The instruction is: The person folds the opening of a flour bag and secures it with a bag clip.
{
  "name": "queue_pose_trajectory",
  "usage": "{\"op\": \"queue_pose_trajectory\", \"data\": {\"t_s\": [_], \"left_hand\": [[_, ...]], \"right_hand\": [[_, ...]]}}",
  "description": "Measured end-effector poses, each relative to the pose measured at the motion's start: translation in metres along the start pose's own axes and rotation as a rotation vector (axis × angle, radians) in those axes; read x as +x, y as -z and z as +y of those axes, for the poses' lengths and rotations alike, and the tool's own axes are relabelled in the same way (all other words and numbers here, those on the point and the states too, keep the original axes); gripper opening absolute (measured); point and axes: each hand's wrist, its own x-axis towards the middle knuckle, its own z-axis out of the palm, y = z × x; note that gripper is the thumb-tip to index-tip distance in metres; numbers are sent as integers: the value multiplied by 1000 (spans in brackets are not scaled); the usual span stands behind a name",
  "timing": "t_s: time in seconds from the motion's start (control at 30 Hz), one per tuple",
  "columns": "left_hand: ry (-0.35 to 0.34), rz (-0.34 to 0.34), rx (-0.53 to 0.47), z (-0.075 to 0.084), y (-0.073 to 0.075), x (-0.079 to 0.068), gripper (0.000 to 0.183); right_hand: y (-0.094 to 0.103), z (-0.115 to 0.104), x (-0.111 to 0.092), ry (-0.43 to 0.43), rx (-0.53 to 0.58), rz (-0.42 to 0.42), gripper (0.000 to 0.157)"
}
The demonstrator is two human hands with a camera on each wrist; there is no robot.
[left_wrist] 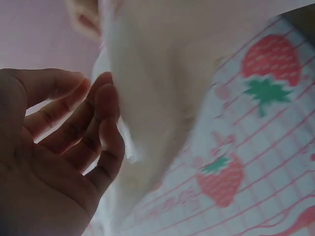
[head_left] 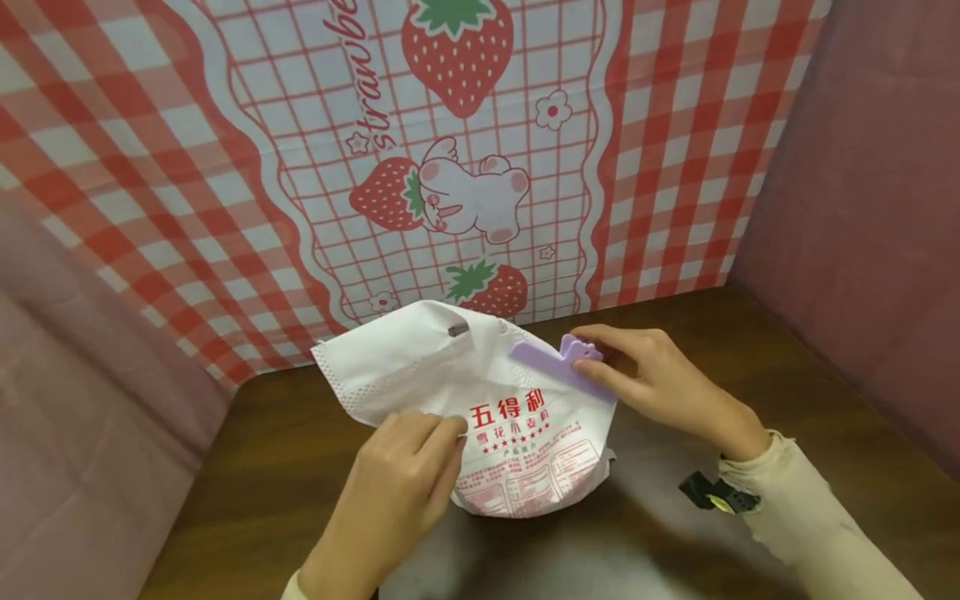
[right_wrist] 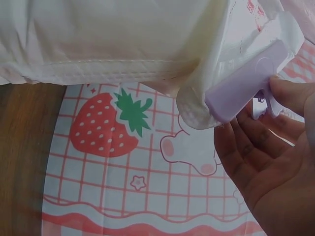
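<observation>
A white flour bag (head_left: pixel 495 400) with red print stands on the table, its top leaning left and folded over. A purple bag clip (head_left: pixel 551 360) sits across the bag's upper right edge. My right hand (head_left: pixel 663 379) pinches the clip's handles, thumb on the near side; in the right wrist view the clip (right_wrist: pixel 248 83) lies over folded bag material. My left hand (head_left: pixel 397 475) is at the bag's left side. In the left wrist view, the loosely curled fingers (left_wrist: pixel 106 105) touch the bag (left_wrist: pixel 152 93), with the thumb apart from it.
A brown wooden table (head_left: pixel 247 458) bears a pale grey area (head_left: pixel 525 575) at its front. Behind it hangs a red-and-white strawberry cloth (head_left: pixel 675 150). Pink curtains (head_left: pixel 862 208) flank both sides. A dark wrist strap (head_left: pixel 701 490) is on the right sleeve.
</observation>
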Motion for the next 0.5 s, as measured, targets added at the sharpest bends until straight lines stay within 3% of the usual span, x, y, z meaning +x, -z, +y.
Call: {"op": "queue_pose_trajectory", "data": {"t_s": [0.13, 0.37, 0.5], "left_hand": [[-17, -63, -6, 0, -3, -15, 11], [-62, -13, -6, -7, -8, -39, 22], [-43, -63, -23, -15, -19, -57, 19]], "right_hand": [[2, 0, 0, -9, 1, -4, 36], [0, -2, -1, -49, 33, -28, 36], [1, -2, 0, -103, 109, -41, 34]]}}
